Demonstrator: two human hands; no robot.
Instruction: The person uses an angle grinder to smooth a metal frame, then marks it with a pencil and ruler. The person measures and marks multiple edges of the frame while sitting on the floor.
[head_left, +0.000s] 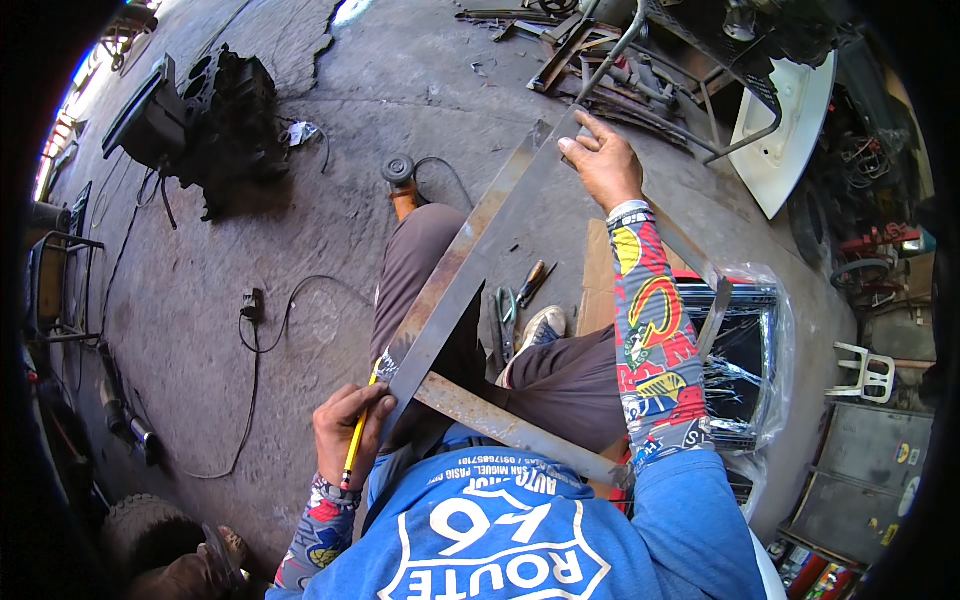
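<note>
A long steel angle bar [466, 255] slants across my lap, grey on one face and rust-stained on the other. My left hand [349, 425] is closed at its near end, with a yellow pencil [355, 440] held between the fingers, its tip by the bar's edge. At the far end, my right hand [606, 165] grips the bar's edge between thumb and fingers, the index finger stretched along it. A rusty crosspiece [520, 425] runs from the near end toward my right side. Another thin metal strip [685, 240] passes beneath my right forearm.
An angle grinder [402, 185] lies beyond my knee. Pliers [507, 310] and a screwdriver [535, 280] lie near my shoe. A dark engine block [225, 125] stands at far left, scrap metal [600, 70] at far right. A plastic-wrapped box [745, 350] sits at right; a cord [258, 400] crosses the floor.
</note>
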